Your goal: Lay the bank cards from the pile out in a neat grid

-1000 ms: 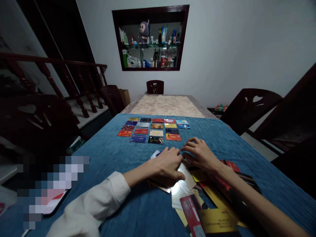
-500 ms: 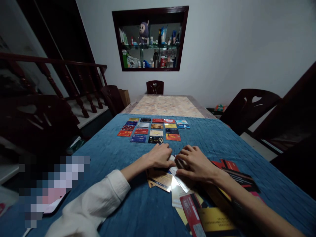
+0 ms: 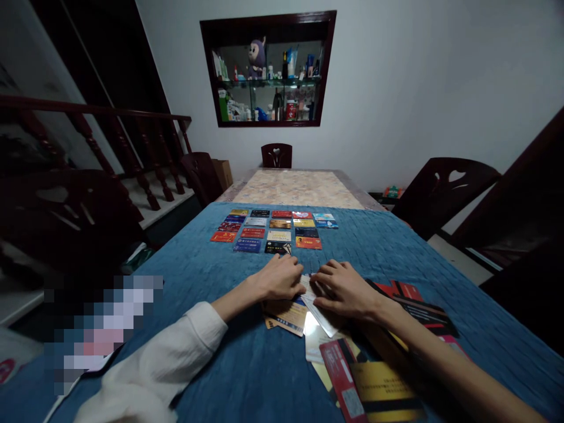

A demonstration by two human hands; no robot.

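My left hand and my right hand meet over a loose heap of plastic cards on a blue tablecloth. Both hands have their fingers curled and pinch a pale card between them, its near end tilted up off the heap. A tan card lies just below my left hand. Farther away, several cards lie face up in neat rows.
Red and black cards spread to the right of the heap. A blurred-out object lies at the left edge of the cloth. Dark wooden chairs stand around the table, and a wall niche holds bottles and a toy.
Both hands drew closer together and slid a little left and away from me. The pale card came up off the heap between their fingers.
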